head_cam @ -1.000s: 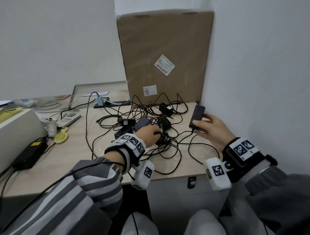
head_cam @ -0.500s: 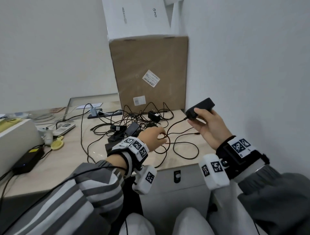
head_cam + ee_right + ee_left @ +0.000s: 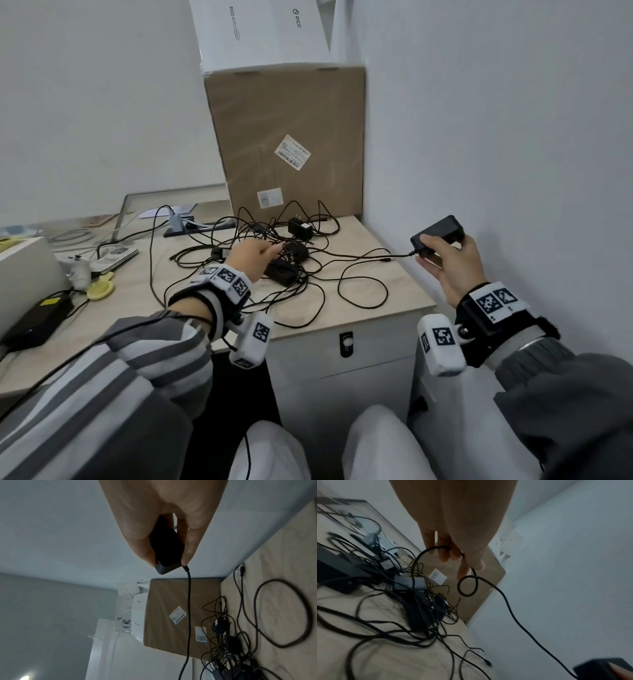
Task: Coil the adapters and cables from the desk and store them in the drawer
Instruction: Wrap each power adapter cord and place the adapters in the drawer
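The right hand [image 3: 452, 263] is gripping a black adapter [image 3: 438, 230], thumb on one side and fingers curled round the other, and is holding it in the air just past the desk's [image 3: 404, 294] right edge, close to the wall [image 3: 513, 137]. The adapter's cable [image 3: 359, 255] is running leftward from it, over the desk, to the left hand [image 3: 251, 255]. That hand is pinching the cable between thumb and fingertips [image 3: 443, 558] above the tangle [image 3: 284, 270] of black cables and adapters, which is lying across the middle and back of the desk. A loose loop of cable is lying near the front right corner. A plug adapter [image 3: 300, 226] is sitting near the back edge, just before a cardboard box [image 3: 287, 137] that is standing against the wall with a white box [image 3: 260, 31] on top. The drawer [image 3: 346, 346] below the front edge is sitting closed. A power brick [image 3: 34, 320] is lying by the left edge.
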The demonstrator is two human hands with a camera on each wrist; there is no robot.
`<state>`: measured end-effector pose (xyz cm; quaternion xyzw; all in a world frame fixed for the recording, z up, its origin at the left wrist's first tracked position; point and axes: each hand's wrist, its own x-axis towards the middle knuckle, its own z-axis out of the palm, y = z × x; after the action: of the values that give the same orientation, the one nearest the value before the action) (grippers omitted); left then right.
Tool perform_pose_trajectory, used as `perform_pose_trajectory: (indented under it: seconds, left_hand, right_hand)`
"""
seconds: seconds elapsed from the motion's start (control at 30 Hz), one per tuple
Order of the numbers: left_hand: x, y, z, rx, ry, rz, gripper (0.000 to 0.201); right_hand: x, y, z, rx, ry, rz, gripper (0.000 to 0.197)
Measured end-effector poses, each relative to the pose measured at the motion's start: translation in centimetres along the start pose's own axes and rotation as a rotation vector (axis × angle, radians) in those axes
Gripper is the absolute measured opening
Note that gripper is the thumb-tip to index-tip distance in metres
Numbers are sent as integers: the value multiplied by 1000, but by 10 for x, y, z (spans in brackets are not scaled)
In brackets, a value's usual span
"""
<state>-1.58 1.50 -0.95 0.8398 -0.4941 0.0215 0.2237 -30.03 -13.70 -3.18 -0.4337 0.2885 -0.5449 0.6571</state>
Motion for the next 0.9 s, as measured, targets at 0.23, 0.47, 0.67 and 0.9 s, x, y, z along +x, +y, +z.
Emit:
perform_pose_trajectory:
  seconds: [0.23,0.47,0.67,0.9]
  left_hand:
    - [-17,-40,0,101,100,-252,39]
    - [-32,-24,9,74,17,-275,39]
    - [-45,28,13,-99,-8,-65,36]
    - [-74,116,7,-480,-281,180,52]
  right_hand:
    - [-8,-6,-30,-36,72,-54,37]
    - [-31,0,-23,-63,12,-50,46]
    - [-52,6,0,-209,-105,-90,52]
    - [-71,20,33,-528,-301,-170,68]
